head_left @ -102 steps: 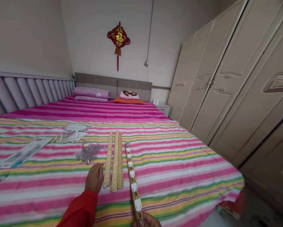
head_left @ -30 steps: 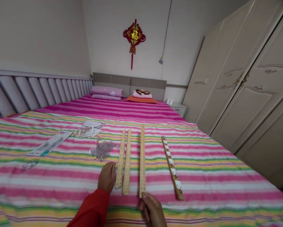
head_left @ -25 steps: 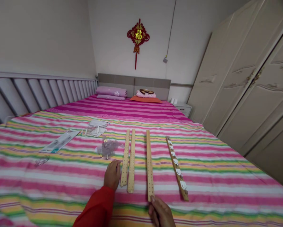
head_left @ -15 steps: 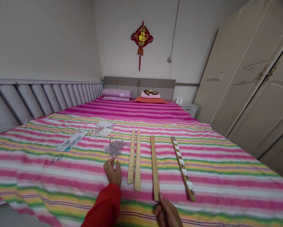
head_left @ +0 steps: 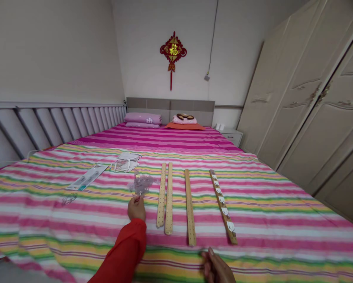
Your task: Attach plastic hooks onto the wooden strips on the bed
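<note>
My left hand (head_left: pixel 136 208), in a red sleeve, is closed in a pinch at the near edge of a pile of clear plastic pieces (head_left: pixel 143 183). A small pale thing shows at its fingertips, too small to name. My right hand (head_left: pixel 219 268) is above the near part of the bed, its fingers loosely curled and the thumb apart, with nothing visible in it. Just beyond lies a wooden strip with small holes (head_left: pixel 190 212), apart from the hand. Two more perforated strips (head_left: pixel 169 200) lie side by side. At the right, another strip (head_left: pixel 223 208) bears several white hooks.
A long blister package (head_left: pixel 87 177), a stack of opened packaging (head_left: pixel 125 162) and a tangle of thin wire-like pieces (head_left: pixel 69 199) lie left on the striped bedsheet (head_left: pixel 61 228). A slatted rail (head_left: pixel 61 122) borders the left side; a wardrobe (head_left: pixel 309 106) stands right.
My right hand has let go of the near end of the third wooden strip and moved right. My left hand's fingers have closed at the plastic pile. The view has shifted slightly.
</note>
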Motion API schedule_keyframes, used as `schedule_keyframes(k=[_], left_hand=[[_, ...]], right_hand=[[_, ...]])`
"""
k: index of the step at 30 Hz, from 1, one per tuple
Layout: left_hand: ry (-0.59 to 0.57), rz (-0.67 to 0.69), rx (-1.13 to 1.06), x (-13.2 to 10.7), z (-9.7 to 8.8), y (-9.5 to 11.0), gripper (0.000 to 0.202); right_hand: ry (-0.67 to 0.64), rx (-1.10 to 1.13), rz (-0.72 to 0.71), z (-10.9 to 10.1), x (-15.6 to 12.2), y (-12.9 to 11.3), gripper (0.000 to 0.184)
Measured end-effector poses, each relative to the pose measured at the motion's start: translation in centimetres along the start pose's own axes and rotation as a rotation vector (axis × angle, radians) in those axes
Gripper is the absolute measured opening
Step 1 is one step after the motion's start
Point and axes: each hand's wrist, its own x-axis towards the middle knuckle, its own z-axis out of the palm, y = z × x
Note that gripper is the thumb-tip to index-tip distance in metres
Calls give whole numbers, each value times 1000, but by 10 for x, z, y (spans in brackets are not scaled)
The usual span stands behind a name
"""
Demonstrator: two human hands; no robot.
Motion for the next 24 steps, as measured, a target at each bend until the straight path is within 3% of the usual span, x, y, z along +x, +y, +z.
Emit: schedule_keyframes(k=[6,9,15,19,24], left_hand=[[-85,-155,-234,-11,-22,16,39],[-226,-228,-301,-25,-34,27,44],[-564,-233,-277,-78,-44,55,43],[-701,-230,-280,-117,-44,66,39],[-834,-178,-222,-155,-46,71,33]], right_hand=[[29,-49,-70,7,-6,-4,47],[28,-105,-126,17,-11,-10,45],[-72,-217,-181,43,-17,-35,45],[-97,-228,-238,57,-13,-50,43],[-48,-186,-232,65,-6,-51,47]])
